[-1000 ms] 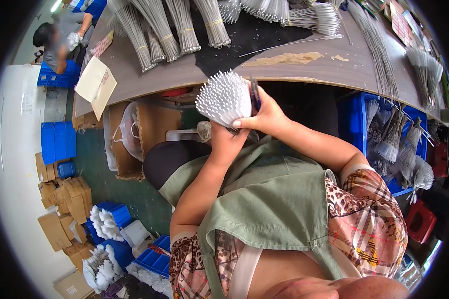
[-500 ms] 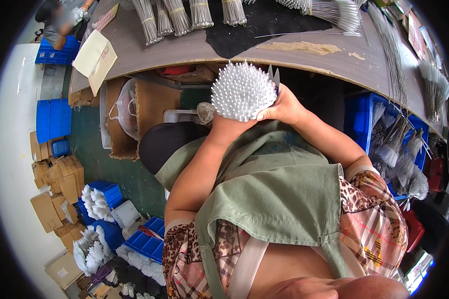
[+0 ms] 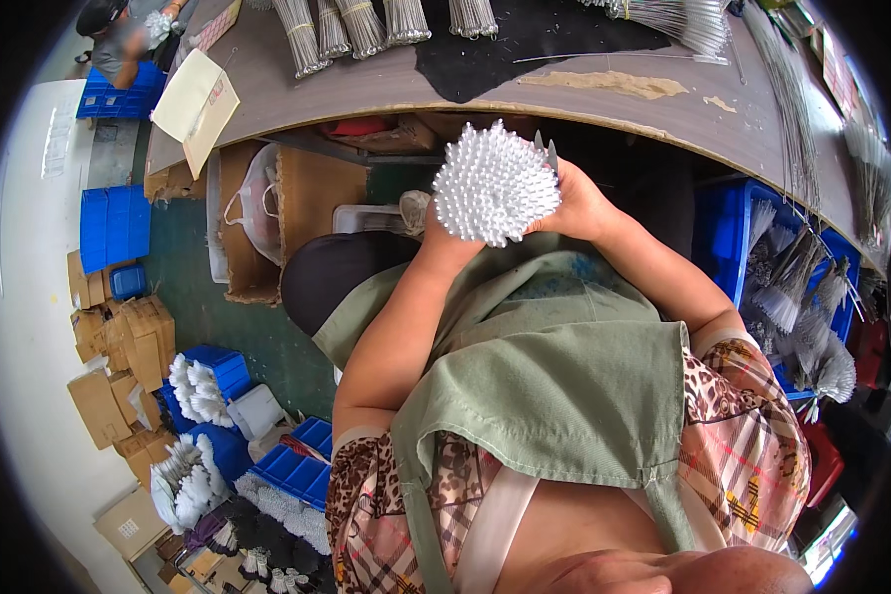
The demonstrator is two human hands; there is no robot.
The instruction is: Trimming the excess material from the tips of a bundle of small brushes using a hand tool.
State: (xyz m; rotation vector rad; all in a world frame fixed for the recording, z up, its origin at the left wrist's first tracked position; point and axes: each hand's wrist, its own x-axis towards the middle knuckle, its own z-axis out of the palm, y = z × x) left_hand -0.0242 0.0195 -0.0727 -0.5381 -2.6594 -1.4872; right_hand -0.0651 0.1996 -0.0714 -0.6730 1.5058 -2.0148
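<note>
White-tipped bundle (image 3: 493, 185), seemingly in both hands

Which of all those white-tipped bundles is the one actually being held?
The round white-tipped bundle between both hands, just below the table edge; the other bundles sit in blue bins or on the floor.

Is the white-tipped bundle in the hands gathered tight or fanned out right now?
Fanned out. The bundle spreads into a round dome of white tips above both hands, left hand and right hand, which clasp it from below.

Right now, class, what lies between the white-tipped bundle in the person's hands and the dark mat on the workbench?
In the head view, between the white-tipped bundle and the dark mat lies only a bare strip of the workbench and its front edge.
</note>
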